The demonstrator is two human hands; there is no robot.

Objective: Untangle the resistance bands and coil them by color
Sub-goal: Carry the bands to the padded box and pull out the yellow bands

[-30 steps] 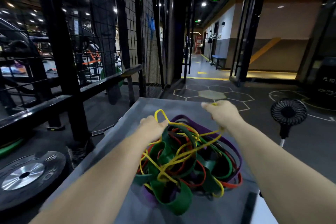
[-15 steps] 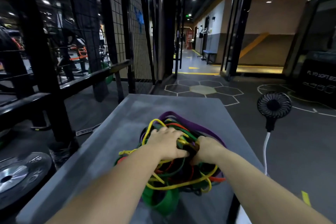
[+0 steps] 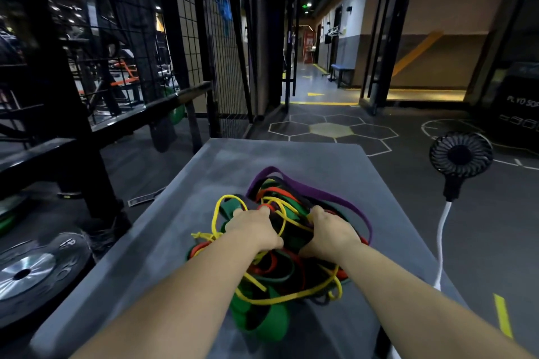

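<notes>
Resistance bands (image 3: 280,268) are sitting in one knotted heap on the grey table (image 3: 163,242), right in front of you, w/ nothing sorted by color yet. Your L hand (image 3: 253,229) is pressing down on the left-centre of the heap, knuckles up and fingers curling into the strands. Your R hand (image 3: 332,234) is doing the same on the right side. Both are hooking into the tangle, but which strand each is gripping I can't tell, b/c the fingertips are buried. The thin yellow band (image 3: 215,217) is looping out to the left and crossing under and over the others at the front. The wide purple band (image 3: 320,194) is arching round the far side, and the green band (image 3: 271,326) is bulging at the near edge. The risk, imo, is pulling both hands apart while each is holding several colors. That would be cinching the yellow one tighter into a knot instead of freeing it. A hard tug could also be dragging the whole heap off the near edge, since it's lying close to it. A stretched strand slipping free could be snapping back at you. The fan (image 3: 460,154) on the right is standing well apart, so it's prob not at risk.
</notes>
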